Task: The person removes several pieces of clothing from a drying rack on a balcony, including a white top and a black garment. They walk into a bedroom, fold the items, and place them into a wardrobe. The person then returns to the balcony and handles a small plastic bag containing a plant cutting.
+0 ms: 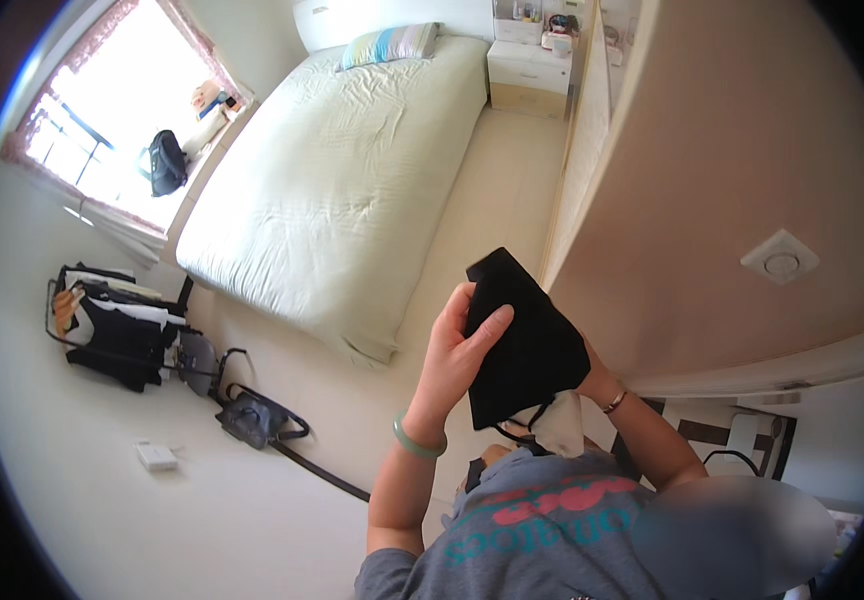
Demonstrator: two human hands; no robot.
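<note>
In front of my chest is a folded black cloth (522,350), flat and roughly rectangular. My left hand (459,345) is closed on its left edge, thumb lying across the front. My right hand (600,378) comes up behind its lower right side and holds it from there; its fingers are hidden by the cloth. Below the black cloth hangs a white piece of fabric (560,425) with a thin black strap (514,434) beside it. Whether the white piece is part of the black cloth, I cannot tell.
Ahead stands a bed (352,180) with a striped pillow (389,46). A clothes rack (122,325) and a black bag (257,418) are at the left. On the windowsill sits a backpack (166,163). A wall (742,170) rises close on my right.
</note>
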